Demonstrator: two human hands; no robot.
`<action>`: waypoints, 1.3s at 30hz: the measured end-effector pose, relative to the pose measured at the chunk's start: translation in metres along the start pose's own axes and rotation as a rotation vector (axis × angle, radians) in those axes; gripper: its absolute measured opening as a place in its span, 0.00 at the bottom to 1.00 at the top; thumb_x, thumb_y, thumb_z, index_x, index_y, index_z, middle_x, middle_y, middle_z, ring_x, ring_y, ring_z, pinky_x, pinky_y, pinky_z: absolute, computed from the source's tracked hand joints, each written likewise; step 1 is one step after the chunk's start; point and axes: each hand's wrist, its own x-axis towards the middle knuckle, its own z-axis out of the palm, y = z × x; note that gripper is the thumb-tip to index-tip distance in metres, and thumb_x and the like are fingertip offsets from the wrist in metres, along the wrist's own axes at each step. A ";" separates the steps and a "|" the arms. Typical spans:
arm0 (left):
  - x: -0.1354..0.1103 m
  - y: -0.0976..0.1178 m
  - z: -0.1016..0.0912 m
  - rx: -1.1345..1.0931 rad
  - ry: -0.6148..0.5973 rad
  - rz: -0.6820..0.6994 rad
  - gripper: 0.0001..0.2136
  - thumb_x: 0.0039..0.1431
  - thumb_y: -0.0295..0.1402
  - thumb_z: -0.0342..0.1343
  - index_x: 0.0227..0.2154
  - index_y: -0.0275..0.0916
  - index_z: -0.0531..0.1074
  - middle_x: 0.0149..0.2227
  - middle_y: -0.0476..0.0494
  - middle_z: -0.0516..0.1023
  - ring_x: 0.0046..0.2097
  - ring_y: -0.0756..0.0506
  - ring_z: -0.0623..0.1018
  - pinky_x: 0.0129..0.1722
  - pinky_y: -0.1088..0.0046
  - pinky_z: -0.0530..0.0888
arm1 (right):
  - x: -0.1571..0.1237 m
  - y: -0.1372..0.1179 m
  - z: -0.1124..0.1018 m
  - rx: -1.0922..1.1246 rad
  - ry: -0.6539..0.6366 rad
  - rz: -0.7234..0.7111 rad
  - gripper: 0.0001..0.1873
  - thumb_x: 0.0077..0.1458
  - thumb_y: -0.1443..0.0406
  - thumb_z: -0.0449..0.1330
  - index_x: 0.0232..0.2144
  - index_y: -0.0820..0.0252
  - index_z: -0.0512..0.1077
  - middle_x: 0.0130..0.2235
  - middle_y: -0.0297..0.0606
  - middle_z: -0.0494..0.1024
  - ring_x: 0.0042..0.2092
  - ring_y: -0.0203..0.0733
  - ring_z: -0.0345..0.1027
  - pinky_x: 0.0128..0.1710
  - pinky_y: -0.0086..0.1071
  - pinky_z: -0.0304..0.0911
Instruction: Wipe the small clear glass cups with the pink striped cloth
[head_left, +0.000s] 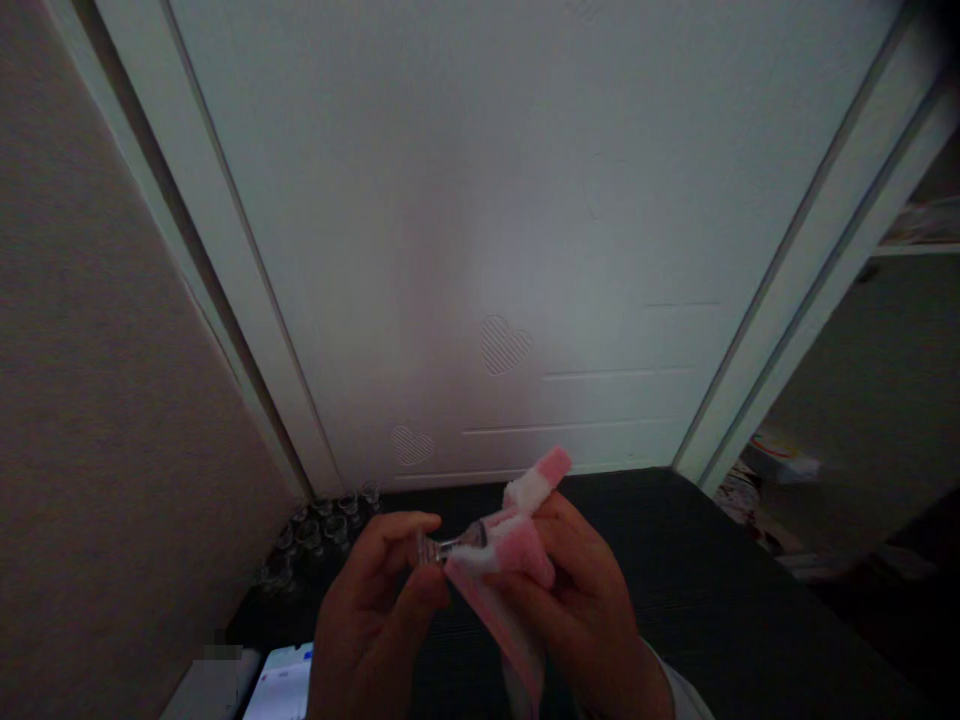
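Note:
My left hand (375, 610) pinches the base end of a small clear glass (444, 548), thumb and fingers closed on it. My right hand (581, 600) grips a pink and white striped cloth (517, 545) wrapped around the other end of the glass. One end of the cloth sticks up above my fingers and a strip of it hangs down between my wrists. Both hands are held low in the view over a dark surface (697, 580).
Several more small clear glasses (315, 530) stand in the left corner of the dark surface. A white door (487, 250) with heart shapes rises behind. A lit phone screen (281, 685) lies at lower left. Shelves with items (780, 465) are at right.

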 end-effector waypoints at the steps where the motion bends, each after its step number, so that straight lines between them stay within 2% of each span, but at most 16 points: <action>1: 0.000 0.001 0.001 0.025 0.020 0.007 0.21 0.47 0.57 0.66 0.31 0.44 0.80 0.23 0.52 0.78 0.25 0.48 0.74 0.27 0.77 0.72 | 0.000 0.001 0.000 0.007 0.002 -0.014 0.07 0.58 0.64 0.65 0.27 0.59 0.77 0.28 0.36 0.76 0.30 0.39 0.71 0.29 0.29 0.67; 4: -0.002 0.005 0.004 0.041 0.078 -0.013 0.25 0.45 0.61 0.64 0.28 0.41 0.78 0.19 0.54 0.72 0.23 0.49 0.70 0.24 0.77 0.68 | 0.001 0.002 0.000 0.049 -0.010 -0.056 0.05 0.59 0.64 0.66 0.30 0.58 0.78 0.31 0.36 0.78 0.31 0.39 0.72 0.30 0.28 0.68; 7: -0.004 0.008 0.006 0.035 0.056 -0.047 0.28 0.43 0.65 0.62 0.24 0.40 0.76 0.16 0.54 0.67 0.22 0.50 0.66 0.22 0.76 0.65 | 0.003 -0.001 -0.001 0.047 -0.018 -0.086 0.07 0.60 0.62 0.65 0.30 0.57 0.78 0.31 0.36 0.77 0.30 0.38 0.72 0.28 0.28 0.68; 11: -0.005 0.009 0.005 0.043 0.018 -0.042 0.30 0.46 0.66 0.59 0.21 0.39 0.75 0.16 0.54 0.66 0.20 0.51 0.64 0.21 0.75 0.62 | 0.005 -0.002 -0.003 0.016 -0.005 -0.137 0.07 0.62 0.62 0.64 0.31 0.54 0.80 0.31 0.36 0.75 0.29 0.38 0.70 0.25 0.29 0.66; 14: -0.006 0.005 0.005 0.011 0.012 0.002 0.28 0.49 0.64 0.58 0.25 0.40 0.78 0.18 0.52 0.71 0.23 0.49 0.69 0.24 0.75 0.66 | 0.003 0.001 -0.007 -0.030 -0.002 -0.194 0.06 0.63 0.64 0.62 0.35 0.52 0.80 0.32 0.36 0.77 0.30 0.39 0.72 0.26 0.30 0.68; 17: -0.008 0.000 0.007 -0.069 0.002 0.094 0.24 0.51 0.60 0.62 0.37 0.45 0.82 0.25 0.52 0.78 0.28 0.48 0.75 0.32 0.74 0.71 | -0.001 0.007 -0.012 -0.109 0.015 -0.225 0.07 0.63 0.67 0.61 0.36 0.52 0.79 0.34 0.36 0.79 0.33 0.41 0.73 0.29 0.32 0.70; 20: -0.010 -0.007 0.006 -0.126 -0.006 0.185 0.22 0.50 0.53 0.67 0.47 0.54 0.80 0.33 0.54 0.83 0.35 0.48 0.80 0.42 0.75 0.73 | -0.003 0.010 -0.017 -0.145 0.037 -0.233 0.08 0.63 0.67 0.60 0.35 0.52 0.79 0.36 0.36 0.81 0.36 0.42 0.74 0.33 0.33 0.71; 23: -0.009 -0.010 0.000 -0.080 -0.045 0.259 0.16 0.54 0.45 0.69 0.47 0.59 0.81 0.39 0.55 0.86 0.40 0.48 0.82 0.45 0.76 0.74 | -0.003 0.009 -0.019 -0.166 0.053 -0.233 0.07 0.64 0.65 0.60 0.37 0.52 0.79 0.37 0.37 0.80 0.36 0.42 0.74 0.31 0.33 0.71; 27: -0.004 -0.010 -0.011 0.027 -0.202 0.354 0.12 0.59 0.39 0.66 0.46 0.59 0.81 0.40 0.53 0.87 0.37 0.46 0.83 0.41 0.74 0.77 | -0.002 0.006 -0.020 -0.150 0.037 -0.250 0.10 0.67 0.61 0.57 0.38 0.51 0.79 0.35 0.37 0.81 0.34 0.42 0.75 0.30 0.33 0.71; 29: -0.002 -0.009 -0.013 0.047 -0.204 0.378 0.11 0.58 0.39 0.66 0.45 0.55 0.82 0.38 0.50 0.88 0.36 0.44 0.84 0.39 0.71 0.78 | -0.002 0.004 -0.020 -0.149 0.010 -0.262 0.12 0.68 0.61 0.56 0.38 0.50 0.79 0.33 0.36 0.81 0.33 0.42 0.75 0.30 0.33 0.71; 31: -0.003 -0.009 -0.012 0.038 -0.156 0.390 0.10 0.58 0.40 0.66 0.42 0.53 0.83 0.36 0.48 0.88 0.35 0.43 0.84 0.38 0.70 0.79 | -0.002 0.002 -0.021 -0.176 -0.012 -0.281 0.12 0.68 0.61 0.55 0.38 0.51 0.79 0.33 0.35 0.83 0.33 0.42 0.75 0.30 0.33 0.71; 35: -0.004 -0.008 -0.010 -0.002 -0.145 0.384 0.11 0.57 0.43 0.66 0.44 0.59 0.82 0.35 0.55 0.87 0.33 0.48 0.83 0.36 0.77 0.77 | -0.001 -0.002 -0.024 -0.221 -0.027 -0.305 0.14 0.68 0.62 0.55 0.34 0.53 0.79 0.32 0.34 0.85 0.33 0.40 0.77 0.31 0.31 0.72; 39: -0.003 -0.006 -0.016 0.033 -0.223 0.380 0.13 0.57 0.43 0.67 0.46 0.61 0.81 0.33 0.57 0.87 0.32 0.49 0.83 0.35 0.78 0.77 | 0.003 -0.007 -0.025 -0.190 -0.062 -0.311 0.19 0.69 0.60 0.53 0.32 0.54 0.80 0.30 0.36 0.84 0.31 0.41 0.77 0.31 0.31 0.73</action>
